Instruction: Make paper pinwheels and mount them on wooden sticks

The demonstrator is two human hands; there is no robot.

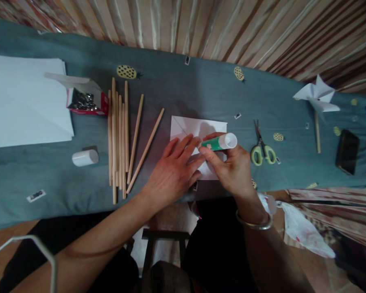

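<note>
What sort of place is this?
Probably a room in someone's home: a gathered curtain hangs beyond a pineapple-print tablecloth, and a paper pinwheel lying on it suggests a makeshift craft corner.

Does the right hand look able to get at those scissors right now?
Probably, though its grip is taken: the right hand holds a green-and-white tube. The scissors lie close by on the cloth, with nothing visible between.

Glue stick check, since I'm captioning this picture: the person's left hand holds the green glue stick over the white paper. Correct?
Wrong hand: the head view shows the right hand holding the green glue stick over the white paper.
</note>
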